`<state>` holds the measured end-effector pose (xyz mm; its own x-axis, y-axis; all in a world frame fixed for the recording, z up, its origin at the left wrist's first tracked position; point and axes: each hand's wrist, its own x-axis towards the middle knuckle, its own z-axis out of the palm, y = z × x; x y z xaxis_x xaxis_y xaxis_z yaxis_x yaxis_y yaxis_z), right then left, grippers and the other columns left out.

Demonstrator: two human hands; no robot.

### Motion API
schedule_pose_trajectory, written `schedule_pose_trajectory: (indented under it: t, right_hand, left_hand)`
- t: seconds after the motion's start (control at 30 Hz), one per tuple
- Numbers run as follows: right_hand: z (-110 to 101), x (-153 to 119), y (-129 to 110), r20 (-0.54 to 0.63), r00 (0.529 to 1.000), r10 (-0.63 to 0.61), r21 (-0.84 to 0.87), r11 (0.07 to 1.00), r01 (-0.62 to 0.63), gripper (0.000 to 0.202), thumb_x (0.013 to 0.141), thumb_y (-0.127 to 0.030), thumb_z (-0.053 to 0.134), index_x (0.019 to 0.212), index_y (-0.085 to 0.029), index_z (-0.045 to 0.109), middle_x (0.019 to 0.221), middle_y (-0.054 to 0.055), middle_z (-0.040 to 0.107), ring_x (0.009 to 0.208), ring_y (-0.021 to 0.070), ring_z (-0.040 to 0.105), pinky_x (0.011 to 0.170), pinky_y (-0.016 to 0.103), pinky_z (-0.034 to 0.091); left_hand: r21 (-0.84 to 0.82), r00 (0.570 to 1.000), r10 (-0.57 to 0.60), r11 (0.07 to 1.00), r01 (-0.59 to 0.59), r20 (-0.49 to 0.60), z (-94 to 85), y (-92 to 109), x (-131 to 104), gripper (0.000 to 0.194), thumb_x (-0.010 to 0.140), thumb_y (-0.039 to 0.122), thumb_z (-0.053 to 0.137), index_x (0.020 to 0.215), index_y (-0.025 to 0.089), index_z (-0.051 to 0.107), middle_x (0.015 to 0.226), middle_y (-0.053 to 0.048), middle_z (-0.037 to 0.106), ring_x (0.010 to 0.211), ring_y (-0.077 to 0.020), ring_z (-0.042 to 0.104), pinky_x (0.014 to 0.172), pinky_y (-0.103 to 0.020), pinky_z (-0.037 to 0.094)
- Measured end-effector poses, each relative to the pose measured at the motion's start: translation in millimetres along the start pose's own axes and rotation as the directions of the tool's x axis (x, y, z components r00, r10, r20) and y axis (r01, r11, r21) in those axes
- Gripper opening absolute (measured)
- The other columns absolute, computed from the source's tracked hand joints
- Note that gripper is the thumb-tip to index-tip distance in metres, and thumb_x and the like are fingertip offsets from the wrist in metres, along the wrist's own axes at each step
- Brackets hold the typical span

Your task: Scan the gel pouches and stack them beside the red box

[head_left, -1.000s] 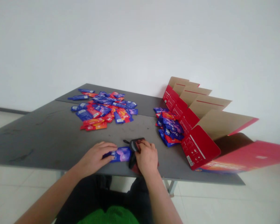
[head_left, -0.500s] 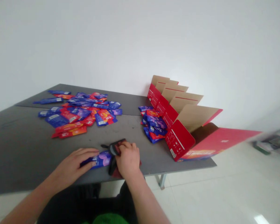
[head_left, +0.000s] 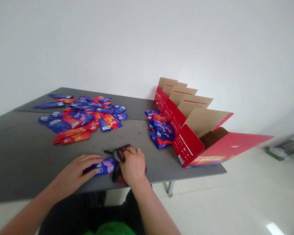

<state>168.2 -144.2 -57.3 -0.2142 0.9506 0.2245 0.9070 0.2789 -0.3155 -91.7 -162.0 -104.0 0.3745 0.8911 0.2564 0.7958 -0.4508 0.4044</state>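
Near the table's front edge lies a blue and purple pouch [head_left: 105,166]. My left hand [head_left: 82,168] grips its left part, thumb on the near side and fingers along the far side. The pouch's right end runs up to a black and dark red tool [head_left: 122,176], and I cannot tell whether it passes inside. My right hand [head_left: 133,164] is closed over the tool, which rests on the table; the hand covers much of it, so its exact kind does not show.
Blue and red pouches [head_left: 83,116] lie in a loose pile at the back left. A smaller pouch pile [head_left: 161,129] sits against several open red cardboard boxes [head_left: 187,143] standing in a row along the grey table's [head_left: 26,156] right side. Behind is a white wall [head_left: 112,45].
The whole view has shifted very slightly. Both hands keep their places on the pouch and the tool, with no clear movement.
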Motion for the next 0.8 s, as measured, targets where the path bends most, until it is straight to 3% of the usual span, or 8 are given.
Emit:
schedule_pose_trajectory:
  t: [0.1,0.23,0.3,0.43,0.53,0.7,0.8]
  right_hand:
    - [-11,5,5,-0.031,0.999,0.039,-0.025,0.999,-0.04,0.018,0.098,-0.035,0.062,0.104,-0.024,0.075,0.119,0.007,0.072,0.106,0.0269,0.056,0.086,0.04,0.044]
    - [0,-7,-29,-0.04,0.986,-0.16,0.074,0.984,0.163,0.023,0.092,-0.038,0.069,0.11,-0.025,0.073,0.12,0.004,0.071,0.107,0.0267,0.055,0.085,0.039,0.045]
    - [8,-14,-34,-0.01,0.982,-0.188,0.11,0.976,0.188,0.024,0.09,-0.036,0.07,0.111,-0.026,0.073,0.121,0.004,0.071,0.107,0.0265,0.056,0.085,0.038,0.045]
    - [1,-7,-1,0.027,1.0,-0.001,0.063,0.998,-0.001,0.021,0.092,-0.029,0.067,0.11,-0.026,0.075,0.124,0.005,0.071,0.11,0.0266,0.056,0.089,0.038,0.044]
    - [-10,6,11,0.016,0.998,0.056,0.002,0.998,-0.056,0.02,0.096,-0.029,0.062,0.109,-0.025,0.076,0.123,0.007,0.072,0.108,0.0265,0.057,0.089,0.039,0.043]
    - [0,-4,-36,-0.039,0.989,-0.143,0.09,0.985,0.146,0.023,0.093,-0.033,0.067,0.113,-0.026,0.074,0.125,0.004,0.071,0.11,0.0265,0.055,0.089,0.038,0.043]
    - [10,-11,-39,-0.008,0.989,-0.15,0.099,0.984,0.15,0.021,0.093,-0.033,0.067,0.111,-0.026,0.074,0.125,0.003,0.072,0.109,0.0261,0.056,0.088,0.038,0.043]
  left_hand:
    - [0.003,1.0,0.0,1.0,0.0,0.003,1.1,-2,0,0.043,0.096,0.059,0.062,0.129,0.035,0.074,0.135,-0.005,0.072,0.124,-0.0295,0.066,0.111,-0.043,0.051]
    - [-0.025,1.0,-0.01,1.0,0.01,-0.009,3.6,-5,-1,0.034,0.095,0.056,0.063,0.113,0.032,0.079,0.128,-0.004,0.075,0.121,-0.0306,0.066,0.108,-0.045,0.052]
    - [-0.044,1.0,-0.017,0.999,0.017,-0.011,1.2,0,-1,0.032,0.095,0.054,0.063,0.108,0.03,0.08,0.128,-0.005,0.075,0.121,-0.0303,0.066,0.107,-0.044,0.053]
    - [-0.055,0.999,-0.032,0.998,0.032,0.007,-8.4,16,2,0.035,0.099,0.048,0.06,0.126,0.031,0.074,0.133,-0.005,0.072,0.125,-0.0272,0.064,0.111,-0.042,0.049]
    - [-0.05,0.999,-0.033,0.998,0.034,0.021,-13.3,24,5,0.034,0.099,0.038,0.059,0.129,0.03,0.073,0.135,-0.005,0.071,0.123,-0.0258,0.064,0.11,-0.042,0.049]
    - [-0.054,0.999,-0.044,0.998,0.044,0.007,-14.2,27,6,0.026,0.094,0.033,0.063,0.113,0.026,0.079,0.122,-0.007,0.076,0.117,-0.0287,0.067,0.106,-0.044,0.051]
    - [-0.068,0.998,-0.061,0.996,0.062,0.009,-14.8,29,5,0.02,0.094,0.033,0.064,0.105,0.026,0.079,0.12,-0.008,0.076,0.115,-0.0285,0.067,0.103,-0.042,0.052]
